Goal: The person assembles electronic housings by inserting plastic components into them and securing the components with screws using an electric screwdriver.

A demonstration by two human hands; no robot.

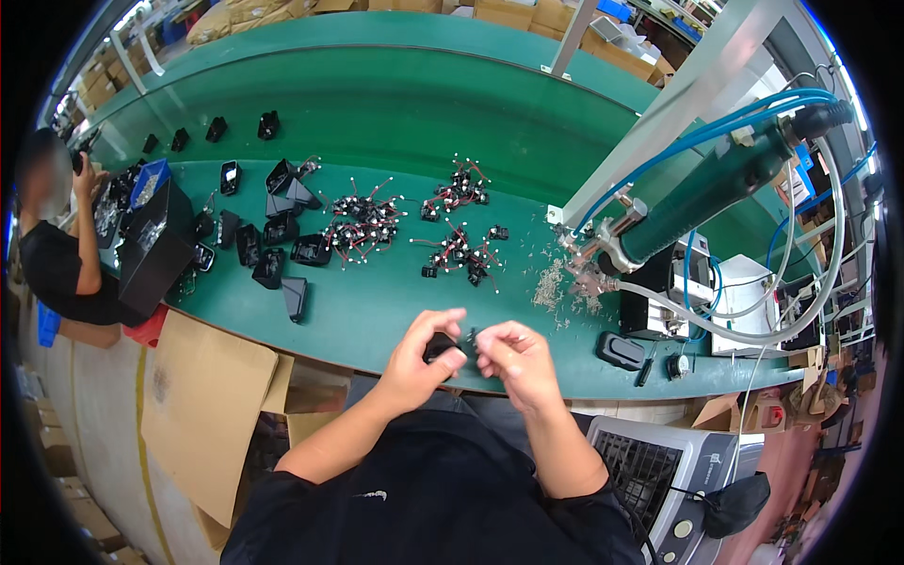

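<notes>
My left hand (pixel 416 360) is closed round a small black plastic part (pixel 439 347), mostly hidden by the fingers. Close to its right, my right hand (pixel 520 363) pinches a tiny dark piece (pixel 473 334) between thumb and fingertips; its kind is too small to make out. Both hands are above the near edge of the green bench (pixel 377 320). Beyond them lie heaps of small black components with red, black and white wires (pixel 363 222), and a smaller cluster (pixel 463 256) nearer to me. Black plastic housings (pixel 273 266) are scattered left of the heaps.
A green pneumatic cylinder (pixel 711 193) with blue hoses leans over the bench at right, beside scattered pale bits (pixel 556 287). A black case (pixel 621 350) lies near the front edge. Another person (pixel 66 254) works at far left by a black bin (pixel 155 247).
</notes>
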